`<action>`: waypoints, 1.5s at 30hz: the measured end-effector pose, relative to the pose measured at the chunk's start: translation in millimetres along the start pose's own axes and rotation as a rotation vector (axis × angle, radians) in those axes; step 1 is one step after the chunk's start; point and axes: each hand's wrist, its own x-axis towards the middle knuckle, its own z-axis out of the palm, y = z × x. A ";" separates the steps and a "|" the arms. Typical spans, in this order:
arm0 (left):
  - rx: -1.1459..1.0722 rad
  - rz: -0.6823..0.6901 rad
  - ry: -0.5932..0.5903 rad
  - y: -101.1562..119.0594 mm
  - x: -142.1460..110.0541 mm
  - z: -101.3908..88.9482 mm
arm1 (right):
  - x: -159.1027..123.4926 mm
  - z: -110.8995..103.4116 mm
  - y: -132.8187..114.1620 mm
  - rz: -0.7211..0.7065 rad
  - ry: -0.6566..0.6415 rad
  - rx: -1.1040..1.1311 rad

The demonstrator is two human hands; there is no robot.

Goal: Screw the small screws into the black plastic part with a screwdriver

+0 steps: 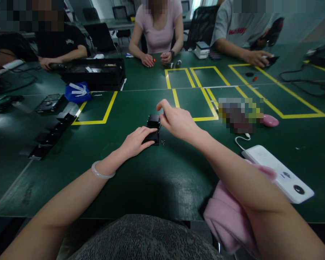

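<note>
A small black box-shaped part (pixel 153 120) with a raised block at its far end stands on the green table in front of me. My left hand (pixel 137 141) lies over its near end, with the thumb along the near side and the fingers across the top, holding it down. At its right side, my right hand (pixel 176 119) is closed, the index finger bent and raised. Whatever its fingertips pinch is hidden or too small to name. A few tiny screws (pixel 163 142) lie on the table just right of the part.
Several black parts (pixel 52 135) stand in a row at left, near a blue bag (pixel 78 92) and a black tray (pixel 94 74). A white power bank (pixel 278 173) with a cable lies at right, by pink cloth (pixel 227 216). Co-workers sit across the yellow-taped table.
</note>
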 end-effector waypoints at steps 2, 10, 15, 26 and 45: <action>-0.001 0.001 0.002 -0.3 0.0 0.2 | 0.1 -0.7 0.0 0.004 -0.010 -0.019; -0.005 0.001 0.006 0.3 -0.2 0.3 | 0.8 0.1 0.8 0.004 -0.005 -0.014; 0.002 0.008 0.012 -0.7 -0.2 1.1 | 0.6 -1.0 -0.3 0.008 -0.012 -0.036; 0.007 0.003 0.008 -1.8 -0.1 1.5 | 1.2 0.8 2.0 -0.001 0.007 0.000; 0.002 0.002 0.009 -1.9 -0.3 1.4 | 0.5 1.9 1.9 0.000 0.003 0.003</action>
